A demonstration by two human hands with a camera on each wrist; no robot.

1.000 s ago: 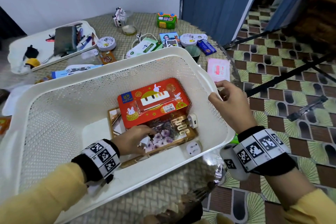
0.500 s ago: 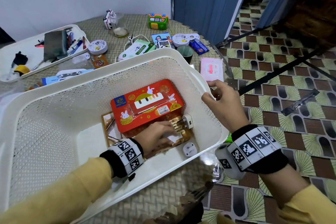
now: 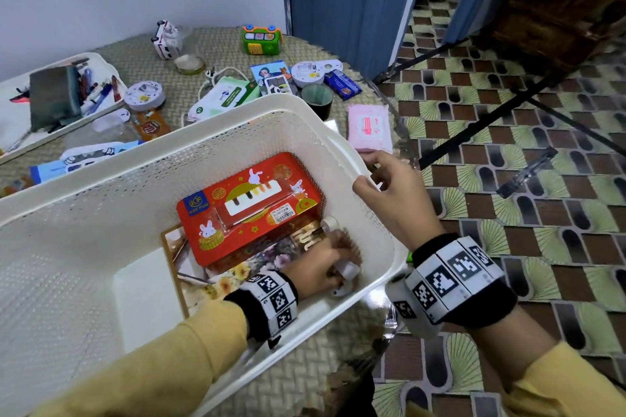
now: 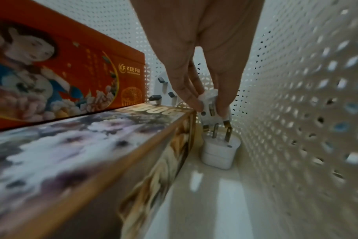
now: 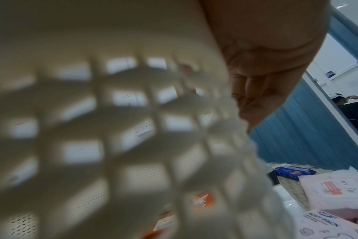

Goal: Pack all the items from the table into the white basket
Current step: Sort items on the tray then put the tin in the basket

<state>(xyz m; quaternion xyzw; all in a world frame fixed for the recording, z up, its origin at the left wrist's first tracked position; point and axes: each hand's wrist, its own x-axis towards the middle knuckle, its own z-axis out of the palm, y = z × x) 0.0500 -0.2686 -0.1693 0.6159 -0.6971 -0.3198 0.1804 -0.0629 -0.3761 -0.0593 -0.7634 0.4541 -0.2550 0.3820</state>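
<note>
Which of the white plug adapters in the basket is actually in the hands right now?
The white plug adapter pinched by the left hand, prongs down, above the one standing on the basket floor. A third leans at the far wall, untouched.

Home rm: patterned floor tiles (image 3: 508, 247)

Left hand (image 3: 318, 267) pinching downward, right hand (image 3: 393, 193) with fingers curled.

You see a perforated matt plastic basket (image 3: 237, 105), a glossy red box (image 3: 247, 206), a smooth plastic plug (image 4: 213, 105) with metal prongs, and a woven bench (image 3: 216, 44).
</note>
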